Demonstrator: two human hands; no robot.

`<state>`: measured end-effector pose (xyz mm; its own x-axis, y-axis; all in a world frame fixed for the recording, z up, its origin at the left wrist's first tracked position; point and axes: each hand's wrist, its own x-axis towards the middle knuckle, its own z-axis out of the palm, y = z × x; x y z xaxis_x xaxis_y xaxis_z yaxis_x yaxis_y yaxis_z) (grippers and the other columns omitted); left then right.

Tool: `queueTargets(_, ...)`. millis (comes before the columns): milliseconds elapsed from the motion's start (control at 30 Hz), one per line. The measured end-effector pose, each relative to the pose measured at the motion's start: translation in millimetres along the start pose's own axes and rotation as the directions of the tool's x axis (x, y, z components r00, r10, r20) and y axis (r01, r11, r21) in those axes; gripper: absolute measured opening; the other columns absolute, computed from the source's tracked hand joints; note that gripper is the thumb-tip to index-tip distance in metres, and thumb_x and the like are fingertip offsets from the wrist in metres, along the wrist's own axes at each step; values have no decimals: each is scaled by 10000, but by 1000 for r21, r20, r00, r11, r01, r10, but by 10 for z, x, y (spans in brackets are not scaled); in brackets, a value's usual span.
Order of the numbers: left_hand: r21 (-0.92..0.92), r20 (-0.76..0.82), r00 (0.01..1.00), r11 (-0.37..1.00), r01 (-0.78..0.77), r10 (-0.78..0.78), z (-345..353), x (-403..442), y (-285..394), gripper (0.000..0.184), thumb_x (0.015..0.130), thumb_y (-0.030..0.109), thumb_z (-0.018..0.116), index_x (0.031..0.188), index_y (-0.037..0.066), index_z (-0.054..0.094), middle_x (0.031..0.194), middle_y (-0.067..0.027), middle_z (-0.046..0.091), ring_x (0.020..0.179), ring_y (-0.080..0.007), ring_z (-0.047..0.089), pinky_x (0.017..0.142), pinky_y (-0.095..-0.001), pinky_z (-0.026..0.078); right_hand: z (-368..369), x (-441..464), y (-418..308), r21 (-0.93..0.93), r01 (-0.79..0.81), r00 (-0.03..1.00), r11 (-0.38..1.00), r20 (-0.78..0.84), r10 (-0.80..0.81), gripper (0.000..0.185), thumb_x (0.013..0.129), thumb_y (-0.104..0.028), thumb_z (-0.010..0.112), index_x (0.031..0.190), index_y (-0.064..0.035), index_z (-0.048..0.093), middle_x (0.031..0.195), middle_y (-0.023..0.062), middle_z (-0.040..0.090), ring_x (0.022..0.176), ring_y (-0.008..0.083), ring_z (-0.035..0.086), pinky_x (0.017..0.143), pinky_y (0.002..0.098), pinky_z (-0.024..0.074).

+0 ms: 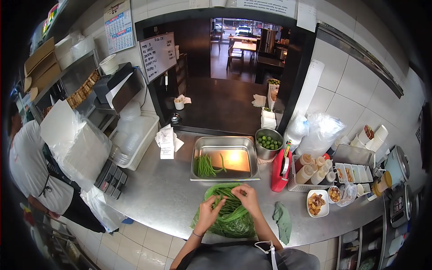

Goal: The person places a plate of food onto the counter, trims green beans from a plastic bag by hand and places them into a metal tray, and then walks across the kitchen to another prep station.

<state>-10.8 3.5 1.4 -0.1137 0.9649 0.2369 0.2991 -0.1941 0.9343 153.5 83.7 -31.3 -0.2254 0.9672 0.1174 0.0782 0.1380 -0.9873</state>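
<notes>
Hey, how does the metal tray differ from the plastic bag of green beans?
The metal tray is stiff and rectangular; the plastic bag is soft and crumpled. The tray is silvery, the bag green. The tray sits beyond the left hand and right hand; the bag is beneath them. Both hold green beans.

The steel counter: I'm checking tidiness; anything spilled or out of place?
No spill shows. The green cloth lies crumpled right of the bag of green beans, and the paper slips left of the metal tray overlap unevenly; both look untidy.

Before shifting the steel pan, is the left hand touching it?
Apart: in the head view, the green plastic bag shows between the left hand and the steel pan.
</notes>
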Motion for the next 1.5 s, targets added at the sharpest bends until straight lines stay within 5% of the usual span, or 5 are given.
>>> queueTargets(200,-1,-72,997,999,42,-42,-86,26,-96,164,866,107,624,990,10,669,772,-114,664,687,-152,630,637,-272,468,-2,-233,84,-775,332,943,537,260,-206,220,768,-73,624,956,-140,717,1022,60,598,851,264,575,693,373,420)
queueTargets(400,-39,-75,992,994,101,-103,-109,39,-24,159,887,107,597,995,14,668,747,-74,665,700,-118,615,643,-267,468,48,-154,-91,-173,134,932,976,357,-65,148,849,-84,639,975,-26,691,925,61,655,814,124,601,690,252,455)
queueTargets(933,-591,17,948,762,265,-317,-304,80,72,174,935,159,553,975,0,613,590,67,439,445,2,264,409,-194,193,-145,-100,-8,119,-115,898,986,438,52,149,889,-122,627,947,12,655,855,13,666,763,51,591,694,194,458)
queueTargets(1100,-670,24,946,697,255,-323,-333,76,-28,194,946,205,540,942,19,596,598,51,440,435,-12,257,408,-196,194,19,-124,73,-674,346,936,652,297,-189,208,807,-168,671,985,-60,664,932,67,615,920,232,575,758,361,451)
queueTargets(1500,-870,116,876,378,317,-468,-314,85,-39,324,946,343,530,711,134,447,550,51,371,441,-45,300,427,-215,249,215,-149,113,-822,249,968,513,230,-101,173,715,-139,712,879,-120,659,958,43,562,978,242,533,804,409,391)
